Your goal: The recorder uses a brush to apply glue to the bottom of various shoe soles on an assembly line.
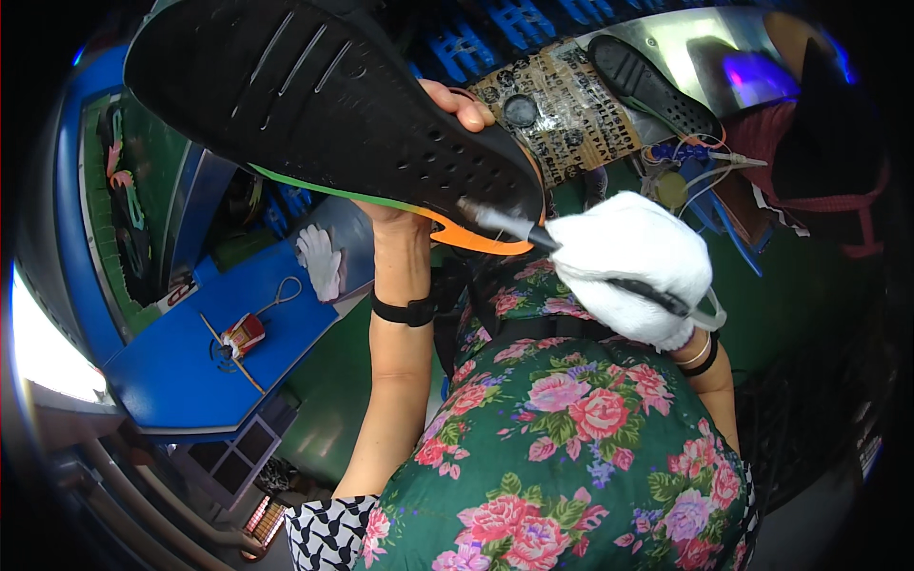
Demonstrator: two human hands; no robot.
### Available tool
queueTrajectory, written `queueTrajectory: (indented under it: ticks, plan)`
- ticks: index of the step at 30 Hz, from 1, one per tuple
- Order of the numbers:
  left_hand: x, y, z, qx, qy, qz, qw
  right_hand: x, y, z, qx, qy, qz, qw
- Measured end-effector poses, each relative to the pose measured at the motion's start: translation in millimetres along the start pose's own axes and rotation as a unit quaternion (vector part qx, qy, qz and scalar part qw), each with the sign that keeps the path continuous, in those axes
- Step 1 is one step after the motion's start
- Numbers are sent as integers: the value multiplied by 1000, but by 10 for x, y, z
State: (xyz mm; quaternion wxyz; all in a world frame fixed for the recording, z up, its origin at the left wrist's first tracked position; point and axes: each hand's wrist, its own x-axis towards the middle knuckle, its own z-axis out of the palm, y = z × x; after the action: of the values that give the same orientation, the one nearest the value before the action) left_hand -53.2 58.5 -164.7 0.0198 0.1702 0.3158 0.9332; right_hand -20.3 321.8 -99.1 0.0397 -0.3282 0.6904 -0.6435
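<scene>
Beyond floral garment (581,419), bare left hand (463,107) clasps black sole (333,114) from beneath, presumably keeping perforated side exposed; gloved right hand (633,271), nearer garment, pinches slim tool (541,235), likely for control.

A blue, smooth-topped counter (171,385) stood at the left, carrying a small red-and-yellow object (245,335), a thin tan stick (251,378) and a pale looped cord (290,291). A white knitted glove (322,262) lay at its far edge, beside a grey panel (356,249). At the upper right, a black perforated shoe sole (652,84) rested across a silver metal counter (671,30) and tape-covered brown cardboard (595,143), which also bore a round black disc (521,111).
</scene>
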Motion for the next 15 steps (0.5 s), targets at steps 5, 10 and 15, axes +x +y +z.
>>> queueTrajectory:
  ticks: [5,10,15]
  plan:
    - [14,35,58,-44,25,-69,996,-33,14,122,-7,-51,-56,997]
    - [61,14,154,-50,4,-45,998,44,35,72,-72,-35,-92,992]
    - [101,96,-6,84,-32,-84,992,-5,155,81,-20,-100,-90,991]
